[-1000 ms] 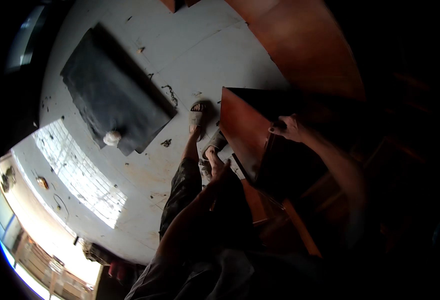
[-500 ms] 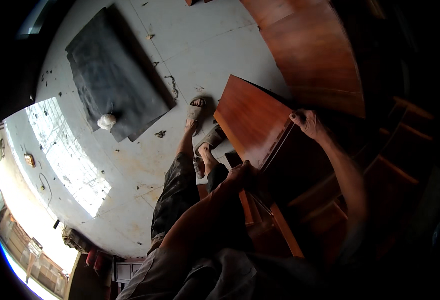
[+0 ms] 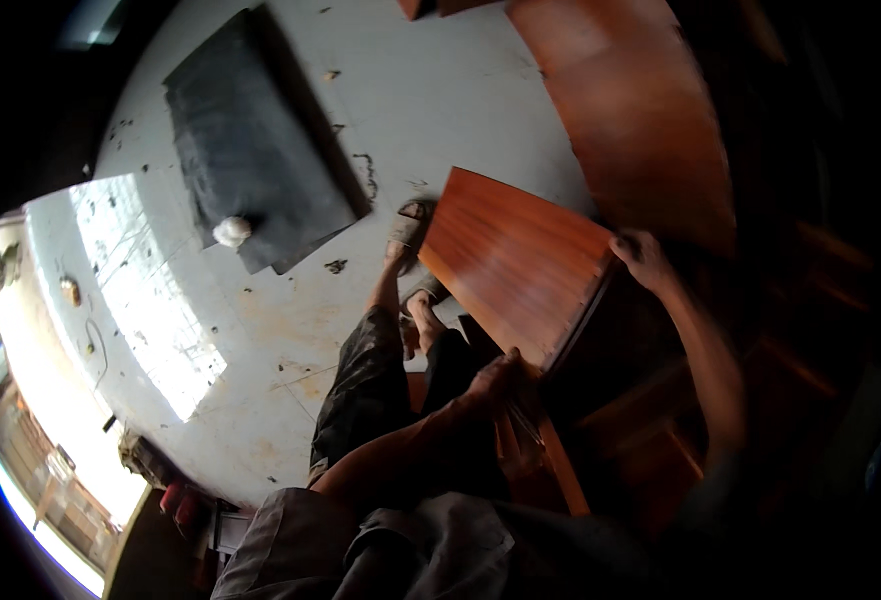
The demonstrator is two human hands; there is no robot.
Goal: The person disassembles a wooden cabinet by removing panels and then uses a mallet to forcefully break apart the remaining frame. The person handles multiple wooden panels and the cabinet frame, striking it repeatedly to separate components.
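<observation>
A glossy reddish-brown wooden panel is held slantwise in front of me, with small notches along its near right edge. My left hand is closed on its near corner, fingers partly hidden. At the far end of the same edge, my right hand grips the other corner, thumb on top. Below the panel, close to my left hand, narrow wooden rails belong to a wooden piece that is mostly in shadow.
A large curved-looking wooden board lies at the far right. On the pale floor to the left is a dark folded sheet with a white wad on it. My sandalled feet are beside the panel. Dark wooden parts fill the right side.
Both hands have tilted the panel, so its broad face shows more fully. Its notched edge has shifted a little right and nearer. The whole view has also swung slightly.
</observation>
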